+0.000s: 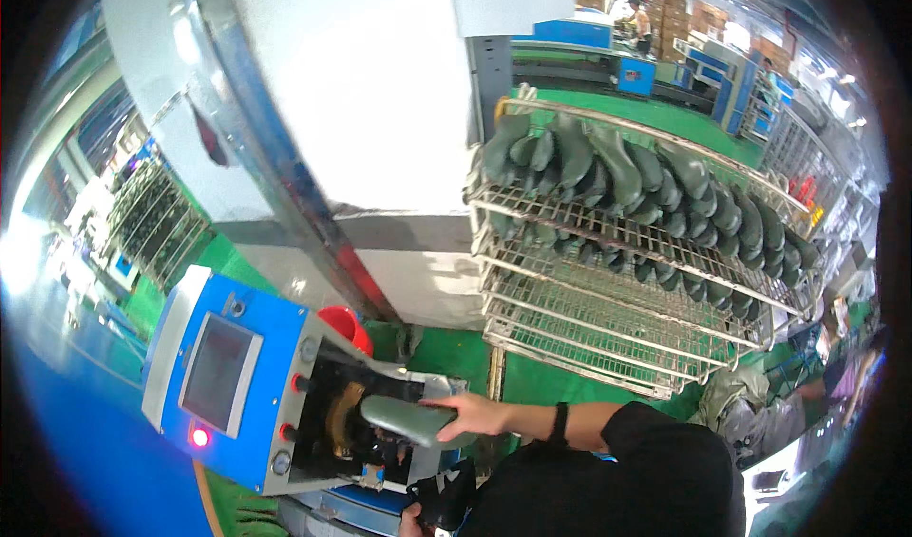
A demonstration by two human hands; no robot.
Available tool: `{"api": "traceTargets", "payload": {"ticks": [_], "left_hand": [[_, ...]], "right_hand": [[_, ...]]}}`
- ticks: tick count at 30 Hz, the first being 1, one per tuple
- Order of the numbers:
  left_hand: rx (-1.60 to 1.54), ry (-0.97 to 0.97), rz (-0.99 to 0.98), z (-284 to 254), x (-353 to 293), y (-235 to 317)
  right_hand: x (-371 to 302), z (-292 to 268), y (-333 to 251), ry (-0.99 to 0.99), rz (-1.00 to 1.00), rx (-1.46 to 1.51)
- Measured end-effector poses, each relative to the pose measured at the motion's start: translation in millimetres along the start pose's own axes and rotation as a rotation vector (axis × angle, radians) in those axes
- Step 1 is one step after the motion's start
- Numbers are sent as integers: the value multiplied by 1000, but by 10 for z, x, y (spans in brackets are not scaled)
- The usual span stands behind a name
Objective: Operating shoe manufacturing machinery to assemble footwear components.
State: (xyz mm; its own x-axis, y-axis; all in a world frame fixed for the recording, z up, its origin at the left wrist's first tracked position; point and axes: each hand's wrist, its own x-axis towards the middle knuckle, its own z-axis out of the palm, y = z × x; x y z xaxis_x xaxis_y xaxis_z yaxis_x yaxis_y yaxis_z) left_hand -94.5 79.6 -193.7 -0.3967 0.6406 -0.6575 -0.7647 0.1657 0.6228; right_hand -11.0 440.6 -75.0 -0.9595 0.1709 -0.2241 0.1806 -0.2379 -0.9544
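R hand: R hand [475,415] is closed on a grey-green shoe last [404,420], thumb and fingers round its R end; black wristband [560,421] and black sleeve [655,442] behind.
Last: roughly level, L end over the recess of the blue-and-white machine [252,433], just beside a brown curved band [344,418]; contact w/ band, can't tell.
L hand: L hand [410,520] at btm edge of view, partly cut off, right by a black piece [443,495]; can't tell if it's gripping. Piece's exact shape unclear.
Machine panel: dark screen [220,374] mid-panel; lit red button [199,437] nr lower L edge; two red knobs [300,382] along R edge, w/ one gauge [309,349] above and one [280,462] nr btm R corner.
Rack: wire rack [608,314] beyond R hand; lasts [575,157] packed in a row along top shelf, L end to R end; more on shelf below, under its front edge.
Floor: green [456,352]; red bucket [347,328] just beyond machine's upper R corner.
Background: white column [370,81] btwn machine and rack; a co-worker [641,29] far off, by blue equipment [570,34].
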Motion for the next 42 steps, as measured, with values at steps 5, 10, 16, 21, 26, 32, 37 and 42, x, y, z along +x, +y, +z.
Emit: {"api": "traceTargets", "payload": {"ticks": [5,10,16,21,26,32,37,42], "left_hand": [[261,20,-20,1010,13,404],[552,24,-15,1733,417,655],[627,-148,9,2755,603,972],[1203,125,-124,2997,1282,815],[1029,-62,0,2938,1581,755],[934,-41,-60,3339,1378,791],[1088,135,-75,3445,1377,765],[724,130,33,2783,979,798]], "right_hand": [[-1147,-1153,-558,372,-94,-32],[-2305,-1770,-889,793,-336,29],[-3524,-2006,-800,944,-664,446],[-3862,-1933,-438,1024,-361,393],[-3947,-2009,-255,1122,-430,443],[-4159,-2528,-581,1118,-1085,650],[-4221,-3110,-1644,478,-950,1024],[-3874,-3684,-1670,853,-591,995]]}}
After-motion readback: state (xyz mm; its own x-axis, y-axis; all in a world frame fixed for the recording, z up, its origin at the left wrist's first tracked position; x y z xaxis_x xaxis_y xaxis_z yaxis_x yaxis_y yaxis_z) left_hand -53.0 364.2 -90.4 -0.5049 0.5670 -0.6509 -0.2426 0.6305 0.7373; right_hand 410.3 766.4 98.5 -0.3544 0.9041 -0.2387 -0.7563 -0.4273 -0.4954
